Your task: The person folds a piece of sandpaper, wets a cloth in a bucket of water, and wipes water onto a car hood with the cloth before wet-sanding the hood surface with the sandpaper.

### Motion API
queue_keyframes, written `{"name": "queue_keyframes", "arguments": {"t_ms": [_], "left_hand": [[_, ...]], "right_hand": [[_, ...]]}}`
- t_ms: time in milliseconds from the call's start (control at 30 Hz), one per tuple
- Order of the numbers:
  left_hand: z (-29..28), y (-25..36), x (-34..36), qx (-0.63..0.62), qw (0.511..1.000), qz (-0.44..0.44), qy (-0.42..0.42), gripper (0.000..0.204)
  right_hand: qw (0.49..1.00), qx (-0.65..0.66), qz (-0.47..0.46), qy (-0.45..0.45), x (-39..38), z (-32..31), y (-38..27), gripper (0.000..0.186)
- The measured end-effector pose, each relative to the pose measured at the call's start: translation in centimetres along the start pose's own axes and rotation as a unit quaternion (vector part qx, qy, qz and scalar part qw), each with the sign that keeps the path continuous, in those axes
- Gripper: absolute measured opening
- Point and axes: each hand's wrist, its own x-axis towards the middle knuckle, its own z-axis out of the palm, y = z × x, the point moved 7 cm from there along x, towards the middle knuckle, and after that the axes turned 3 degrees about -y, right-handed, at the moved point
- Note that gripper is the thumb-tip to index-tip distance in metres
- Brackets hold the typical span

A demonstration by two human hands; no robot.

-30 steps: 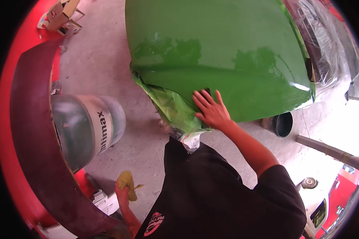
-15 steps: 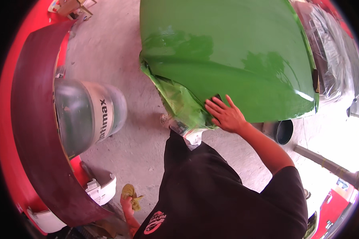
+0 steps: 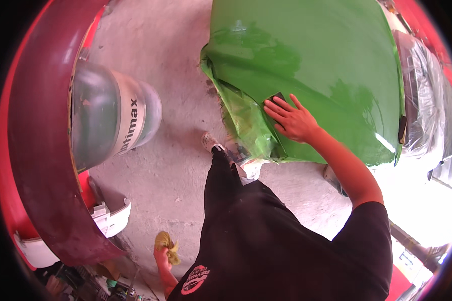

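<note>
My right hand (image 3: 294,119) lies nearly flat on a glossy green car hood (image 3: 331,65), fingers stretched out. Under its fingertips is a small dark square of sandpaper (image 3: 274,98), pressed against the hood; most of it is covered. Beside the hand, crumpled green plastic film (image 3: 246,118) hangs along the hood's left edge. Down low on the left, my left hand (image 3: 161,258) is closed around a bunched yellow cloth (image 3: 165,246), away from the hood.
A curved maroon panel (image 3: 37,130) stands at the left beside a large clear rounded container (image 3: 98,115) with a pale label band. White plastic parts (image 3: 113,218) lie below it. Clear plastic sheeting (image 3: 427,85) covers something at the right. My shoe (image 3: 212,140) rests on the concrete floor.
The view has shifted, with the hood now farther right. My right hand has slid a little across the hood, and more of the sandpaper shows. My left hand still grips the cloth.
</note>
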Motion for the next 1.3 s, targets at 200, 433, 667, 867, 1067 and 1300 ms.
{"name": "queue_keyframes", "arguments": {"t_ms": [200, 433, 667, 867, 1067, 1300], "left_hand": [[1.4, 2.8, 0.8, 0.04, 0.998, 0.022, -0.042, 0.044], [5.9, 16.3, 3.8, 0.091, 0.971, 0.196, -0.097, 0.05], [4.4, 8.1, 3.5, 0.097, 0.989, 0.044, -0.104, 0.046], [4.6, 5.8, 3.2, 0.226, 0.966, 0.05, -0.12, 0.043], [4.8, 12.3, 6.9, 0.218, 0.962, 0.097, -0.129, 0.044], [9.6, 20.6, 5.8, 0.137, 0.955, 0.146, -0.217, 0.046]], "right_hand": [[0.996, -0.072, -0.048, -0.005, 9.7, -2.0, -0.4, 0.054], [0.996, -0.081, -0.037, 0.005, 13.5, -2.8, -1.0, 0.052], [0.995, 0.018, 0.086, 0.042, -2.1, 1.1, -2.3, 0.054], [0.977, 0.103, 0.185, -0.02, -14.0, 6.1, -6.7, 0.056], [0.97, 0.123, 0.208, 0.023, -12.3, 5.2, -6.6, 0.056], [0.956, 0.153, 0.244, 0.048, -14.2, 6.7, -6.9, 0.058]]}}
